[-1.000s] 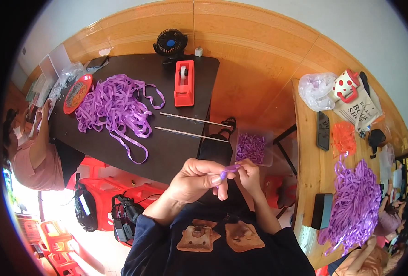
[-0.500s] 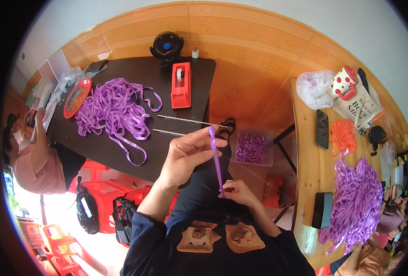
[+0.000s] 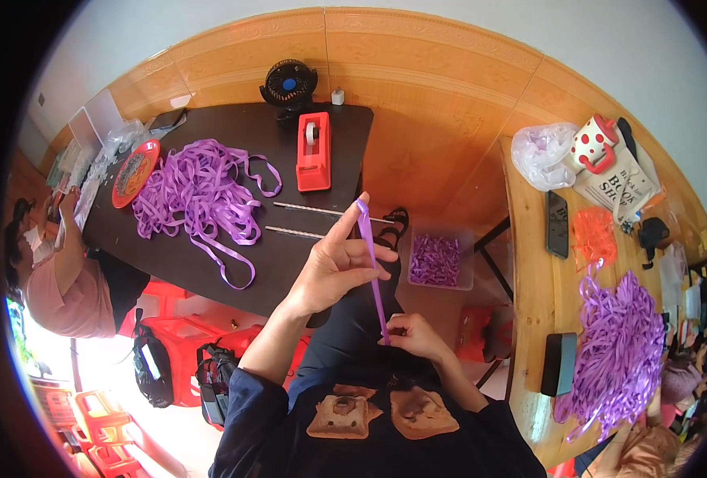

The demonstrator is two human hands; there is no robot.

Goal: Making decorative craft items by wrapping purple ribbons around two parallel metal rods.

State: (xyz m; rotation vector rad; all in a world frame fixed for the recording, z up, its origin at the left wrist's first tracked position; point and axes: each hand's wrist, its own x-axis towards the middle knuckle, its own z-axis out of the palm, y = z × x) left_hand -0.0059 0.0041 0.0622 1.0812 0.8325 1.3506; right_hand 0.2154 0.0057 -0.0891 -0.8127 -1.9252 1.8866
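A narrow purple ribbon (image 3: 376, 295) stretches taut between my two hands. My left hand (image 3: 336, 275) has its index finger pointing up with the ribbon's top end over the tip, while the thumb presses near the ribbon's middle. Lower down, my right hand (image 3: 416, 334) pinches the ribbon's bottom end near my lap; its fingertips are partly hidden. Beyond my left hand, two thin metal rods (image 3: 310, 209) lie on the dark table, one sticking out past its edge. A heap of purple ribbon (image 3: 198, 191) is on that table, its strands looped and tangled.
A red tape dispenser (image 3: 314, 151), a black fan (image 3: 289, 84) and a red plate of small pieces (image 3: 136, 174) are on the dark table. A bin (image 3: 439, 259) of purple pieces stands below. The wooden table (image 3: 529, 319) bears more ribbon (image 3: 618, 350) and a phone (image 3: 557, 225).
My left index finger has straightened upward, carrying the ribbon's top end slightly higher and to the left. The other left fingers have spread a little. My right hand has hardly moved.
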